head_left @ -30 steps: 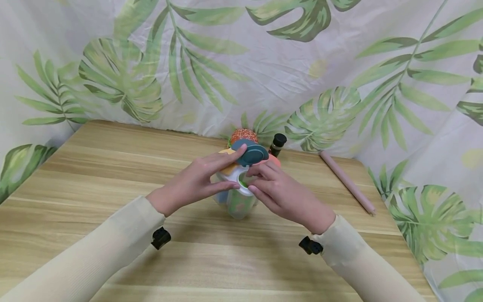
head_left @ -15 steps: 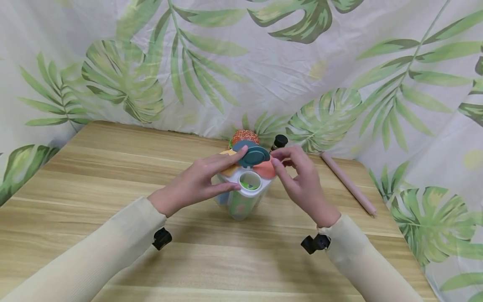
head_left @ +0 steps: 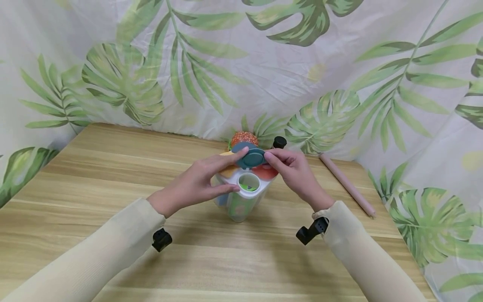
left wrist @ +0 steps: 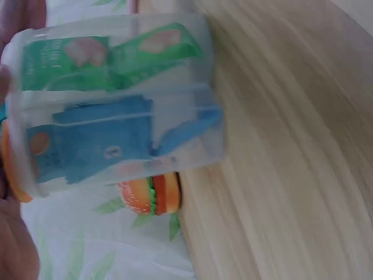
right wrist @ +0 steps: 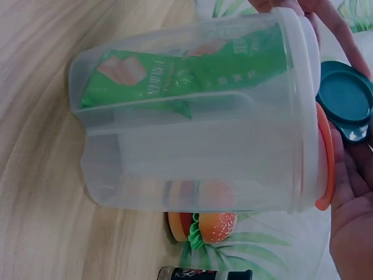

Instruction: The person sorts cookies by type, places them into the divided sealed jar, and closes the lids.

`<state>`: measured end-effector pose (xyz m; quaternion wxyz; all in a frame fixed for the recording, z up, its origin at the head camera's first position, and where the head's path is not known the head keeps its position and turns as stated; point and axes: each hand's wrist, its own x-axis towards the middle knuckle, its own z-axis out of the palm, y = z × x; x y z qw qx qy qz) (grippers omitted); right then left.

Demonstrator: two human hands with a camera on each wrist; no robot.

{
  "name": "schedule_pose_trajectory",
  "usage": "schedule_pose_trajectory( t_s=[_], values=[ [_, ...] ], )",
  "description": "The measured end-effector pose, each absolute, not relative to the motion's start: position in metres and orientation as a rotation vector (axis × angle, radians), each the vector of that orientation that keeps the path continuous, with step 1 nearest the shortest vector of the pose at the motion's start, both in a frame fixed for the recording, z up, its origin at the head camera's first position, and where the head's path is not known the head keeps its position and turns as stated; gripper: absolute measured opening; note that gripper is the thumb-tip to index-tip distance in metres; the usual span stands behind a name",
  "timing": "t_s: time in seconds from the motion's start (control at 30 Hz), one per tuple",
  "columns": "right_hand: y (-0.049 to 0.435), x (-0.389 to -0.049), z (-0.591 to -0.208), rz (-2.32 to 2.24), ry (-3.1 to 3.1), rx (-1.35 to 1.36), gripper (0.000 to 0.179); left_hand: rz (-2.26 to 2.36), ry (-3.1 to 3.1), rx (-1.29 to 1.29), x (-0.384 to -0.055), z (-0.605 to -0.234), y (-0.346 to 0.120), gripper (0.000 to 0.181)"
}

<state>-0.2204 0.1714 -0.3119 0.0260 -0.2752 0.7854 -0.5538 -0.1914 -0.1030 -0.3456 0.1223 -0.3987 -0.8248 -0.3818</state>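
A clear divided storage container (head_left: 241,209) with a white top stands upright on the table. Its teal flip lid (head_left: 253,158) is raised, baring a round opening with green inside. My left hand (head_left: 192,178) has its fingertips against the lid and its thumb at the opening's rim. With thumb and forefinger, my right hand (head_left: 298,174) pinches the lid's right edge. Green packets (right wrist: 134,79) fill one compartment, and a blue packet (left wrist: 105,140) lies in another. A yellow-orange lid (head_left: 230,170) and a coral lid (head_left: 266,172) lie flat on the top.
Behind the container sits a toy hamburger (head_left: 244,138), with a black-capped bottle (head_left: 279,142) to its right. A pink roll (head_left: 347,184) lies near the right edge of the wooden table (head_left: 226,260). Leaf-patterned cloth (head_left: 211,84) hangs at the back.
My right hand has come out of the round opening, moved up and right, and now pinches the teal lid's edge. My left hand has stayed in place on the lid and rim.
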Motion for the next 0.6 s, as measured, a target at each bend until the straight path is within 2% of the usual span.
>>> schedule_pose_trajectory(
  t_s=[0.13,0.33,0.6],
  values=[
    [0.172,-0.222,-0.310,-1.697,2.405,-0.826,0.027,-1.210,-2.457,-1.063,-0.190,-0.339,-0.099,0.075],
    [0.173,-0.223,-0.306,-1.670,2.383,-0.816,0.028,-1.343,-2.477,-0.844,-0.191,-0.331,-0.089,0.022],
    [0.176,-0.224,-0.305,-1.673,2.342,-0.789,0.029,-1.398,-2.460,-0.710,-0.193,-0.328,-0.078,0.031]
  ],
)
